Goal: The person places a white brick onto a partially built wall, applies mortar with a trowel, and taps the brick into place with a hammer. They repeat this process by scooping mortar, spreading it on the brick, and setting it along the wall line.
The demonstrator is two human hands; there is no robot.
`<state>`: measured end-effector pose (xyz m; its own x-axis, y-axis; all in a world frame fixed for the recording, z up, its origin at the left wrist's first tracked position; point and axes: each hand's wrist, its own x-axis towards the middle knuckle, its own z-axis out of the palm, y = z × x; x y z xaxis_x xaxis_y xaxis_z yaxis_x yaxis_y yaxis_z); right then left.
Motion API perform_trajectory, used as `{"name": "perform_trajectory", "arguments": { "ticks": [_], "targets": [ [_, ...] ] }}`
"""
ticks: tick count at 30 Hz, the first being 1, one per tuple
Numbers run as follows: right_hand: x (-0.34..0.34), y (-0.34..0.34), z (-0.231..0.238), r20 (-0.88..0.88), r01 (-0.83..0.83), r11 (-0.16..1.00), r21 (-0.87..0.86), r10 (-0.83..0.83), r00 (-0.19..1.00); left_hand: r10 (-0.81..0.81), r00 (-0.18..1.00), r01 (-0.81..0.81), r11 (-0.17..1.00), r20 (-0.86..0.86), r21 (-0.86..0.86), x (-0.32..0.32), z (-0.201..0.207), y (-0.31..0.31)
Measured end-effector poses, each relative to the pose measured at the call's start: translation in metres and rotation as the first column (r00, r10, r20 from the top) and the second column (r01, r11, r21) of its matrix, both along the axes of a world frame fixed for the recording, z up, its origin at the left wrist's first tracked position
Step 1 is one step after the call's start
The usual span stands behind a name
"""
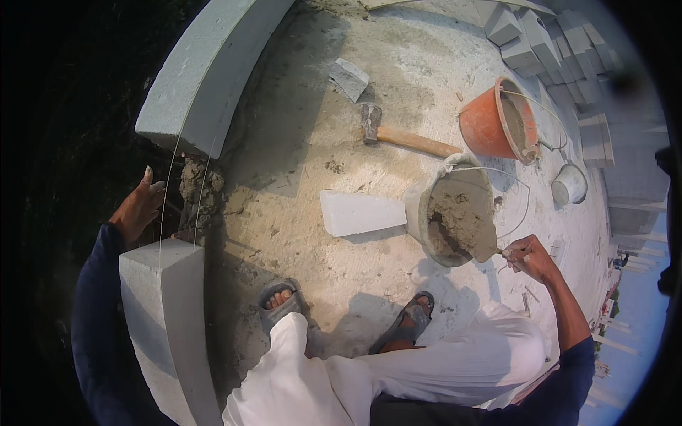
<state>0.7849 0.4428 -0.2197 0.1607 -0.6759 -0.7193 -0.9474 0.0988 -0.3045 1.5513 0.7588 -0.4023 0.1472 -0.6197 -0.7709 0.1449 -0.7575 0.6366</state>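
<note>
Gripping trowel [486, 246] by handle in right hand [533, 260], with blade at mortar [458, 211] inside grey bucket [420, 220]. Holding left hand [140, 206] loosely spread beside pale block [167, 312], close to string [165, 195].

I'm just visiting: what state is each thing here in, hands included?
Left hand: fingers extended, nothing visibly held, near the gap between blocks
Right hand: closed, gripping the trowel
Trowel: held, blade at the mouth of the grey bucket
Grey bucket: contains mortar
Orange bucket: also contains mortar
Hammer: lying unheld on the floor
White block piece: lying beside the grey bucket
Small pale bucket: contents unclear
</note>
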Motion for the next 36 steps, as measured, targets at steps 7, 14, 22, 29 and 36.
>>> {"name": "perform_trajectory", "arguments": {
  "ticks": [7, 14, 22, 29, 36],
  "targets": [
    [0.089, 0.013, 0.031, 0.064, -0.068, 0.984, -0.166, 0.079, 0.995, 0.019, 1.000, -0.017, 0.996, 0.017, -0.088, -0.012, -0.003, -0.015],
    [0.279, 0.026, 0.013, 0.077, -0.685, 0.727, -0.042, 0.686, 0.724, 0.007, 0.998, -0.015, 0.992, -0.058, -0.129, -0.016, -0.008, -0.026],
    [0.473, 0.052, -0.045, 0.454, -0.760, 0.469, 0.449, 0.613, 0.647, 0.088, 0.980, -0.117, 0.980, -0.176, -0.159, -0.024, -0.022, -0.026],
    [0.496, 0.058, -0.062, 0.443, -0.760, 0.477, 0.442, 0.620, 0.647, 0.167, 0.961, -0.202, 0.969, -0.222, -0.144, -0.031, -0.017, -0.028],
    [0.400, 0.057, -0.065, 0.042, -0.881, 0.470, 0.048, 0.881, 0.472, 0.093, 0.993, -0.086, 0.991, 0.069, -0.101, -0.037, -0.011, -0.026]
  ]
}}
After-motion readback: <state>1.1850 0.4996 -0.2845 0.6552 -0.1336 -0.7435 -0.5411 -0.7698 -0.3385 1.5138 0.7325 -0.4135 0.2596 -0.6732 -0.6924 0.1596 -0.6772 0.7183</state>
